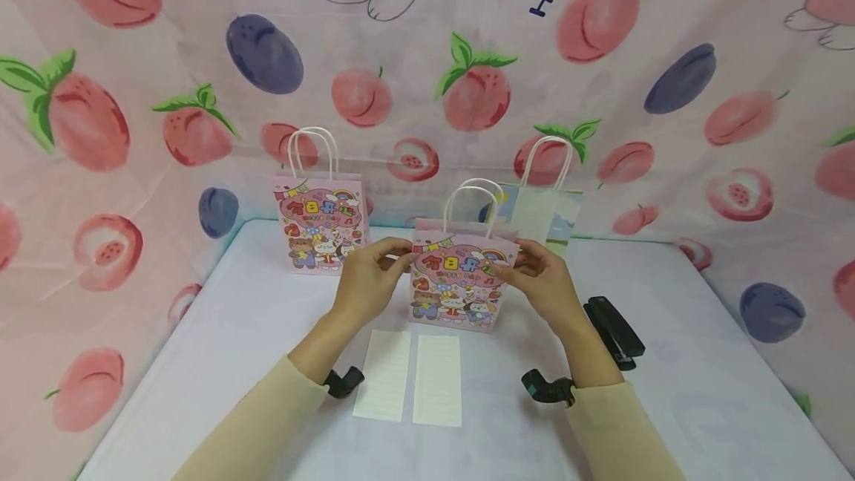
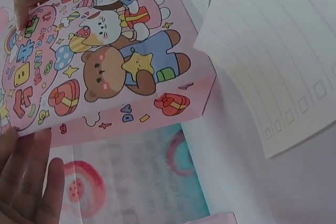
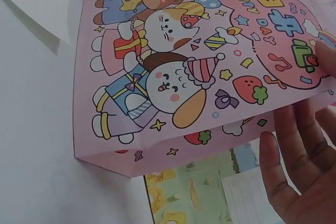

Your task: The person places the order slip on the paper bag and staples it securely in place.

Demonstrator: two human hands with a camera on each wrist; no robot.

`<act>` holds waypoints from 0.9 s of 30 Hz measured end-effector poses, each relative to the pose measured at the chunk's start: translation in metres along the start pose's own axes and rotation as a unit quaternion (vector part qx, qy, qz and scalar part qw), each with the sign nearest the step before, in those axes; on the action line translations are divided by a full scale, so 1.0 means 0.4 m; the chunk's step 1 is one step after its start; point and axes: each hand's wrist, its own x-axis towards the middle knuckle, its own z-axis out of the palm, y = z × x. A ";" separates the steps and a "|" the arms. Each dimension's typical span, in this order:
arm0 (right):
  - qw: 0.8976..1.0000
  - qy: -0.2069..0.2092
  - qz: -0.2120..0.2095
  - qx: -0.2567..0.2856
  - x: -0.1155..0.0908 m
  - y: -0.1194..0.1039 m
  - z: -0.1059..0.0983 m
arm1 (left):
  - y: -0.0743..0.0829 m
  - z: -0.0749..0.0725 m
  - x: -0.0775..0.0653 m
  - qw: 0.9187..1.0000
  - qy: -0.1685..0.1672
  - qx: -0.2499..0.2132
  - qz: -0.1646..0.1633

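Note:
A pink paper gift bag (image 1: pixel 454 303) with white twisted handles and cartoon animals stands upright at the middle of the table. My left hand (image 1: pixel 367 277) pinches its left upper edge, thumb towards the front. On the opposite edge, my right hand (image 1: pixel 542 284) grips the bag with the thumb on the printed front (image 3: pixel 173 82). The right wrist view shows the other fingers by the bag's side. In front of the bag lie two lined paper slips, a left slip (image 1: pixel 382 377) and a right slip (image 1: pixel 437 383), side by side.
Behind on the left stands another pink gift bag (image 1: pixel 320 228). At the back right is a colourful landscape-print bag (image 1: pixel 566 217) with a white slip (image 1: pixel 533 212) on its front. A black stapler (image 1: pixel 613 332) lies beside my right forearm. A fruit-print cloth (image 1: pixel 414 43) hangs behind the table.

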 end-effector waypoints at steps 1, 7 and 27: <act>1.000 0.001 -0.002 -0.008 0.002 0.001 -0.001 | -0.001 -0.002 0.002 1.000 -0.005 -0.001 0.000; 1.000 0.005 -0.011 -0.018 0.007 0.006 -0.008 | -0.011 -0.004 0.020 0.999 -0.037 -0.031 -0.015; 0.996 -0.027 -0.061 0.058 0.014 0.007 -0.014 | -0.057 -0.003 0.087 0.950 -0.204 -0.215 -0.096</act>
